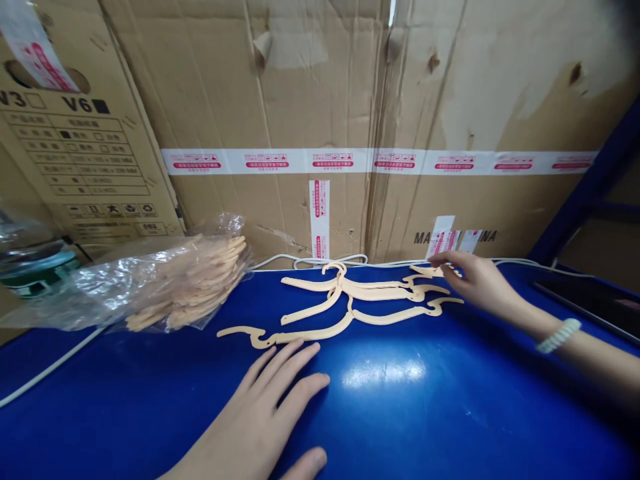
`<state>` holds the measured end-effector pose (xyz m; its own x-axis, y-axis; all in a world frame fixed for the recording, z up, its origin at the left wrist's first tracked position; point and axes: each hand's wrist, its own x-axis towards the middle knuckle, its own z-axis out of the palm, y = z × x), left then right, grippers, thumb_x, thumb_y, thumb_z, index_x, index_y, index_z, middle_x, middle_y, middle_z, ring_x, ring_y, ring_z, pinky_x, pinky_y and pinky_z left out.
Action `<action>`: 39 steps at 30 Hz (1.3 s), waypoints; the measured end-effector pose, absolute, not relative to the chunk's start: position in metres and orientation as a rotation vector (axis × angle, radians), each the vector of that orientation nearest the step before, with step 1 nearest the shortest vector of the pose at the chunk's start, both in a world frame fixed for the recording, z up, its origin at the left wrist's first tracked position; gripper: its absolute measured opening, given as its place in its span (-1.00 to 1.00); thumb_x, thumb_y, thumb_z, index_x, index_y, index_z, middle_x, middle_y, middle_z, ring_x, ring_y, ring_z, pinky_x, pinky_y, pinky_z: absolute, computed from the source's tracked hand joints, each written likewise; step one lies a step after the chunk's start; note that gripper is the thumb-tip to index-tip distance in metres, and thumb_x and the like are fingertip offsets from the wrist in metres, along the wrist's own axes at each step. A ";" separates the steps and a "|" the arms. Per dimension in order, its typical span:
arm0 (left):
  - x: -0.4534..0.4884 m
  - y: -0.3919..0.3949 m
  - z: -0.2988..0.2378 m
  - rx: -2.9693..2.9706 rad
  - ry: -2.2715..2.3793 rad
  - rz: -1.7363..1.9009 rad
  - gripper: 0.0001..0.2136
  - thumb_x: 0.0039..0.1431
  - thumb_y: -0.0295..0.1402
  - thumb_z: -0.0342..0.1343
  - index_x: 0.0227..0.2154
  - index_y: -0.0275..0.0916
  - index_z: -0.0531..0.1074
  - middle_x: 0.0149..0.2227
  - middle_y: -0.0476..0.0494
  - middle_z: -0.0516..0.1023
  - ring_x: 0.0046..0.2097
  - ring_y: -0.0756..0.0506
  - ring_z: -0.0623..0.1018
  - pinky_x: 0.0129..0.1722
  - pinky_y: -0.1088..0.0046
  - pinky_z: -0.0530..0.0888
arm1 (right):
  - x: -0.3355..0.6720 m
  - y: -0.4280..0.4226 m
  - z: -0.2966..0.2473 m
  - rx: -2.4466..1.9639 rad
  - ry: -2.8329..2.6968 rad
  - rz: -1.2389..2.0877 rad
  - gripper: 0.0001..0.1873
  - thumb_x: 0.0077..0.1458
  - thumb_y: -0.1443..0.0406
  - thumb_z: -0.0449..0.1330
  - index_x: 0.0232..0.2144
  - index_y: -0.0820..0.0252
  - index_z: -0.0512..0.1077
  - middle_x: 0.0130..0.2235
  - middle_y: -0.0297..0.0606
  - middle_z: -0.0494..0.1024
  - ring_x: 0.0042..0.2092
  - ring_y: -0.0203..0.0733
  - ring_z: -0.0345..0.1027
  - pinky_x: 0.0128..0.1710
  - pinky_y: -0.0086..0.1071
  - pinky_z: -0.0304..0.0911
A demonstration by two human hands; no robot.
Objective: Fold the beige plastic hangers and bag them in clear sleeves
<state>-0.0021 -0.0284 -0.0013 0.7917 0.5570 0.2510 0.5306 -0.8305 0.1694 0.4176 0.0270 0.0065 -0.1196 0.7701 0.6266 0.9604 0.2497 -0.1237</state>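
Beige plastic folding clothes hangers lie on the blue tabletop. Nearest me is an unfolded hanger (315, 333), its curved arms spread and notched pieces at both ends. Behind it, a second hanger (375, 291) has its hook toward the cardboard and overlaps other beige arms. My left hand (273, 400) rests palm down with fingers spread, fingertips beside the nearest hanger's left arm. Farther back on the right, my right hand (463, 272) has bent fingers closed around a small beige hanger piece (423, 271); the fingers partly hide it.
On the left lies a clear plastic bag (150, 267) with many beige pieces, beside a green-labelled jar (37, 267). Large cardboard (275, 213) stands along the back edge. A white cable (60, 368) crosses the table, and a dark flat device (590, 307) lies at right.
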 end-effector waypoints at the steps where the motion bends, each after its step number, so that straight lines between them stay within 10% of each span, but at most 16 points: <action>1: -0.002 -0.028 0.000 2.883 0.872 0.445 -0.56 0.21 -0.22 0.16 0.14 -0.12 0.39 0.30 -0.27 0.31 0.29 -0.43 0.31 0.18 -0.13 0.35 | 0.432 0.030 0.006 -1.612 -1.925 -0.447 -0.76 0.18 0.35 0.01 -0.23 0.25 0.47 -0.21 0.06 0.63 -0.19 0.11 0.52 -0.19 -0.08 0.37; 18: -0.003 -0.031 0.007 2.817 0.884 0.344 -0.56 0.21 -0.23 0.13 0.15 -0.13 0.39 0.30 -0.28 0.32 0.28 -0.43 0.32 0.20 -0.20 0.27 | 0.471 0.040 -0.020 -1.687 -2.068 -0.373 -0.70 0.21 0.28 0.01 -0.19 0.28 0.51 -0.14 0.16 0.55 -0.08 0.21 0.39 -0.05 0.01 0.27; 28: -0.003 -0.033 0.009 2.710 0.823 0.541 -0.58 0.14 -0.40 0.17 0.09 -0.10 0.41 0.23 -0.19 0.42 0.25 -0.27 0.38 0.24 0.10 0.32 | 0.425 0.029 0.004 -1.579 -1.615 -0.204 -0.61 0.11 -0.03 0.13 -0.38 0.18 0.45 -0.32 -0.03 0.55 -0.24 0.09 0.42 -0.19 -0.09 0.31; 33: 0.004 -0.033 0.009 2.270 0.815 0.663 -0.64 0.12 -0.38 0.20 0.01 -0.03 0.44 -0.08 -0.09 0.58 -0.13 -0.15 0.57 -0.12 0.40 0.51 | 0.330 -0.007 0.004 -1.430 -1.740 0.370 -0.51 0.15 -0.11 0.13 -0.32 0.20 0.47 -0.45 -0.19 0.60 -0.45 -0.16 0.47 -0.49 -0.38 0.33; 39: 0.011 -0.026 0.000 1.612 0.765 0.502 -0.62 0.16 -0.32 0.19 0.05 -0.09 0.35 -0.41 0.08 0.35 -0.43 0.01 0.33 -0.40 0.50 0.32 | 0.249 -0.053 -0.001 -1.131 -1.412 1.624 -0.53 0.02 -0.03 0.33 -0.24 0.21 0.40 -0.52 -0.32 0.57 -0.66 -0.43 0.24 -0.71 -0.58 0.08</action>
<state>0.0106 -0.0264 -0.0002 0.6882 0.7193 -0.0949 0.1988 -0.0612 0.9781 0.2493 -0.0526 -0.0014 -0.3775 0.9107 -0.1675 0.0391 -0.1651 -0.9855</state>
